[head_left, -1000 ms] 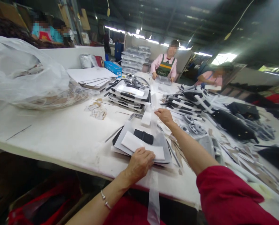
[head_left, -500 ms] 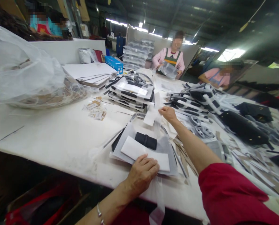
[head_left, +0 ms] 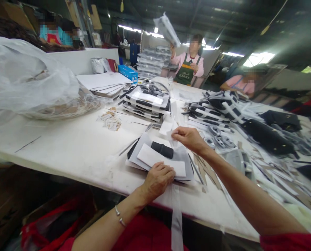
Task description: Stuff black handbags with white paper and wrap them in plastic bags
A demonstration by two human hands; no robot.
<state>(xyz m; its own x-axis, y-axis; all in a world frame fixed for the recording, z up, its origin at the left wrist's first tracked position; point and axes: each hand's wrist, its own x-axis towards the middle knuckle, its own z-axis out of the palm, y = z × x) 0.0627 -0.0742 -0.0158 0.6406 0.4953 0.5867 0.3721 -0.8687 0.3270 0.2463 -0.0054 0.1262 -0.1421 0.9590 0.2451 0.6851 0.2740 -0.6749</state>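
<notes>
At the bench's [head_left: 79,150] near edge, press evenly with the left hand [head_left: 159,178], laid with fingers side by side over the lower border of the white pad [head_left: 152,156]; with the thumb hidden, cannot tell whether clamping underneath. Spread that pressure to stop any sliding on the grey sheet [head_left: 183,155] below. With the right hand [head_left: 190,138], pinching a translucent strip [head_left: 169,134] above the sheet's far border, draw smoothly, without jerking or creasing. Avoid nudging the black roll [head_left: 162,150], resting just beyond the pad. Best to leave the hanging band [head_left: 176,223] untwisted at the near edge. Farther out, steer clear of the stacked pieces [head_left: 145,106] toward the far edge.
</notes>
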